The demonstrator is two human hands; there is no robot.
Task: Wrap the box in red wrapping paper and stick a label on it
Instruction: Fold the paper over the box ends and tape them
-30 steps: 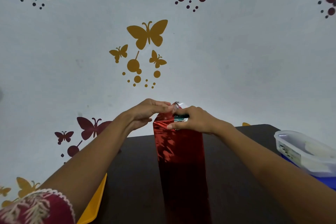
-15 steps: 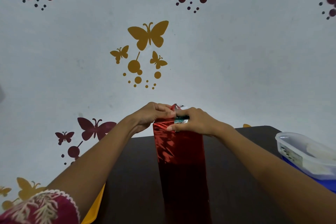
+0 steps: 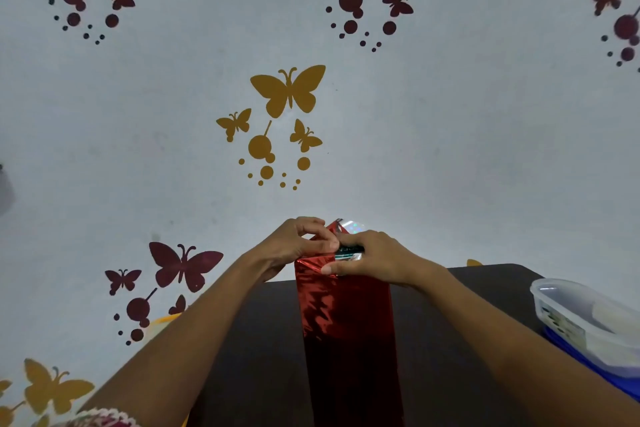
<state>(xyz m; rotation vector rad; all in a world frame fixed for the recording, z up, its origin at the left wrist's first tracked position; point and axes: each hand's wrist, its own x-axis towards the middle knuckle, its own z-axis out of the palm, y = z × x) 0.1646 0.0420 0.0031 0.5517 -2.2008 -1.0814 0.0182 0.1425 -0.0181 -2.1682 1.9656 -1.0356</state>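
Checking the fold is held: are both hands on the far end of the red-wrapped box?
Yes, the left hand and the right hand both grip the red paper at its far end.

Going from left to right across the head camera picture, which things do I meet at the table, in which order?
Left hand → red wrapped box → right hand → clear plastic container.

Both forearms stretched forward, left hand [image 3: 294, 248] pinching the red wrapping paper [image 3: 346, 322], right hand [image 3: 375, 258] curled over it, thumb pressing, fingertips touching
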